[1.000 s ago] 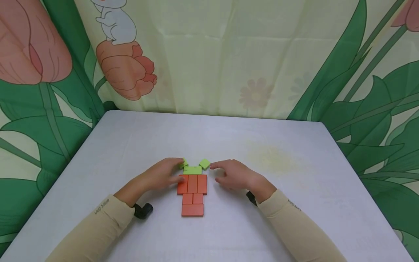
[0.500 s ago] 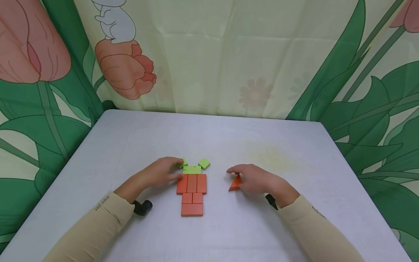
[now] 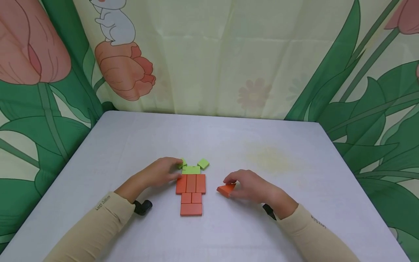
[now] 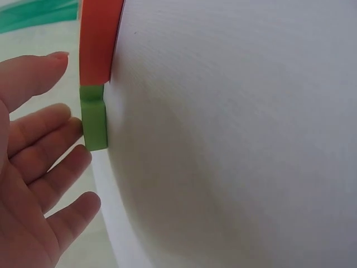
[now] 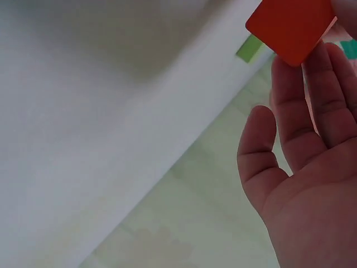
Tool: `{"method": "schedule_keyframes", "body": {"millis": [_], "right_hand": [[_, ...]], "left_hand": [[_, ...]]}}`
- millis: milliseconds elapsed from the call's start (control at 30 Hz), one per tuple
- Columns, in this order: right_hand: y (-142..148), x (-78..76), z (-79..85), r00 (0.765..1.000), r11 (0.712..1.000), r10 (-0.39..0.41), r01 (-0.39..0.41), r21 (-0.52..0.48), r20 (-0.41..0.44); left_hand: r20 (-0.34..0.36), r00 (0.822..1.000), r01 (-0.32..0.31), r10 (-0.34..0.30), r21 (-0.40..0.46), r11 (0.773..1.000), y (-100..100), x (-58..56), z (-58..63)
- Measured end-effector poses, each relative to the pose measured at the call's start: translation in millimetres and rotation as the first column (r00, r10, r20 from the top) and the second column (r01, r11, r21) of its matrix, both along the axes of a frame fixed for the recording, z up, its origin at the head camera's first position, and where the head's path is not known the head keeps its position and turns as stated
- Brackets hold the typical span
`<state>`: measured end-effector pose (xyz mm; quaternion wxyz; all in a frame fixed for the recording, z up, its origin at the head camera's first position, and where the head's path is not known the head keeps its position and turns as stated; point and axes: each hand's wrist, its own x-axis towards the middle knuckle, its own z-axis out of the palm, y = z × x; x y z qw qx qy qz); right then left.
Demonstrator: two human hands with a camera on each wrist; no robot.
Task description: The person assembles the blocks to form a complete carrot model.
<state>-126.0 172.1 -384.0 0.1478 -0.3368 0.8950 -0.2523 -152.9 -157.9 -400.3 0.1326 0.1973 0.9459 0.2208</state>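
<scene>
My right hand (image 3: 253, 186) pinches an orange triangular block (image 3: 225, 190) between thumb and fingers, right of a flat figure made of blocks. In the right wrist view a red-orange face of that block (image 5: 293, 28) shows at the fingertips. At the figure's left side my left hand (image 3: 159, 173) has its fingertips by a small green block (image 3: 183, 162) and its thumb by the red blocks (image 3: 191, 183). Its fingers look relaxed in the left wrist view, close to a green block (image 4: 95, 125); contact is hard to tell. A green notched block (image 3: 191, 170) sits above the red ones.
Another tilted green block (image 3: 203, 164) lies at the figure's upper right. Smaller red blocks (image 3: 186, 198) and a wide red block (image 3: 191, 209) form its lower part. The white table (image 3: 294, 218) extends around, with a printed curtain (image 3: 203, 65) behind its far edge.
The right hand first moved right, away from the figure, and an orange triangular block appeared at its fingers. It has since brought the block slightly left and turned it. The left hand has stayed put.
</scene>
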Motion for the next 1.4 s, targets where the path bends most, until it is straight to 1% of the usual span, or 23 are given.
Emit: {"method": "schedule_keyframes", "body": {"millis": [100, 200, 333, 533, 700, 900, 1033, 1200, 1400], "right_hand": [[-12, 7.2, 2.6, 0.999, 0.999, 0.032, -0.032, -0.010, -0.018], [-25, 15.6, 5.1, 0.998, 0.998, 0.056, -0.056, 0.004, -0.037], [-44, 25.6, 6.9, 0.994, 0.994, 0.105, -0.105, -0.001, -0.041], [-71, 39.0, 4.5, 0.977, 0.978, 0.209, -0.210, -0.008, -0.043], [-88, 46.9, 0.9, 0.966, 0.968, 0.251, -0.250, 0.027, -0.061], [-98, 49.3, -3.1, 0.959, 0.962, 0.269, -0.263, 0.078, -0.085], [-101, 48.1, -6.0, 0.962, 0.963, 0.260, -0.253, 0.091, -0.080], [-104, 47.1, -5.8, 0.965, 0.963, 0.254, -0.246, 0.109, -0.067], [-104, 46.6, -5.9, 0.965, 0.965, 0.250, -0.241, 0.106, -0.079]], "left_hand": [[0.000, 1.000, -0.003, 0.003, -0.003, 1.000, 0, -0.3, 0.5], [0.003, 1.000, -0.006, 0.006, -0.006, 1.000, 0, -0.8, 0.8], [-0.002, 1.000, -0.006, 0.006, -0.016, 1.000, -1, -2.1, 0.6], [-0.010, 1.000, -0.005, 0.005, -0.013, 1.000, -2, -3.0, 0.0], [-0.011, 1.000, -0.009, 0.009, -0.018, 1.000, -2, -4.5, -2.9], [-0.002, 1.000, -0.018, 0.018, -0.021, 1.000, -1, -4.8, -4.6], [-0.005, 1.000, -0.016, 0.016, -0.019, 1.000, -1, -4.6, -3.9], [-0.015, 1.000, -0.010, 0.010, -0.016, 1.000, -1, -5.0, -2.3], [-0.017, 1.000, -0.009, 0.008, -0.019, 1.000, 0, -5.9, -2.7]]}}
